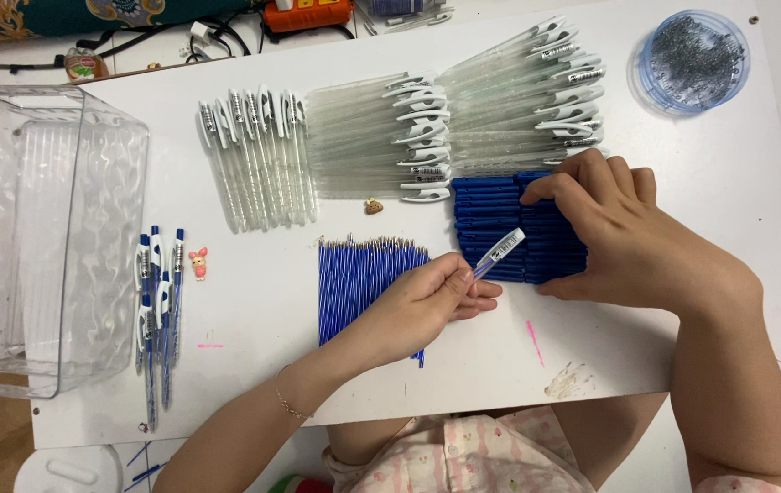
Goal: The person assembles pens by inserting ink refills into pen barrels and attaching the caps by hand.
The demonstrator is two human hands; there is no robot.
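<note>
Just below the stack of blue pen grips (491, 224), left hand (422, 306) pinches 1 clear pen barrel (498, 251), fingers closed. Right hand (623, 233) rests half-curled on that stack, fingertips touching grips. Best: lift 1 grip only, barrel steady.

On the table (646, 301), the stack of pen grips (491, 219) lies under the right hand (623, 228), with the row of refills (354, 278) just to its left, partly under the left hand (427, 306). Behind both lie rows of pen barrels (390, 137), and a round dish (692, 59) sits at the far right corner. A bin (44, 237) stands at the left edge, with finished pens (158, 310) between it and the refills.
</note>
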